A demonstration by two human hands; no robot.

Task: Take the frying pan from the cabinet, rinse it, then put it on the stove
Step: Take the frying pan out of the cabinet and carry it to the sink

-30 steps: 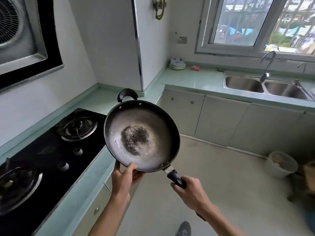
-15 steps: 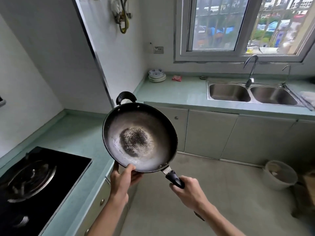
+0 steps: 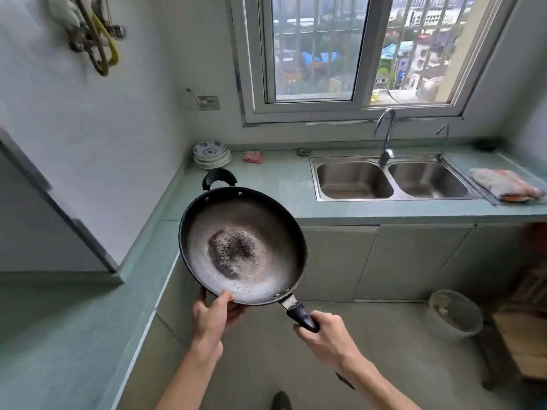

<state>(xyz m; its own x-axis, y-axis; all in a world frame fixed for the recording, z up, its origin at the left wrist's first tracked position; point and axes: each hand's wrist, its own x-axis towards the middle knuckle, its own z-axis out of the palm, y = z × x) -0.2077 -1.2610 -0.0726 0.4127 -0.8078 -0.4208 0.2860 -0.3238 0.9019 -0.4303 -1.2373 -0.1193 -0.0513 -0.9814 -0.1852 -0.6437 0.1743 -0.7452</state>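
A dark frying pan (image 3: 260, 232) with a worn grey inside and a black burnt patch in its middle is held in the air in front of me. My left hand (image 3: 214, 316) pinches its near rim, thumb on the inside. My right hand (image 3: 322, 335) is closed around the black long handle (image 3: 302, 318). A small black loop handle (image 3: 219, 176) sits on the far rim. The double steel sink (image 3: 393, 180) with a curved tap (image 3: 386, 134) lies ahead to the right. The stove is out of view.
A green L-shaped counter (image 3: 275, 179) runs along the left and back walls. On it are stacked plates (image 3: 210, 153), a pink cloth (image 3: 253, 156) and a folded towel (image 3: 506, 184). A white bucket (image 3: 454, 316) and wooden crates (image 3: 529, 329) stand on the floor at right.
The view has swung right: the stove slid out of the frame on the left and the sink came closer to centre. Both hands kept their hold on the pan.
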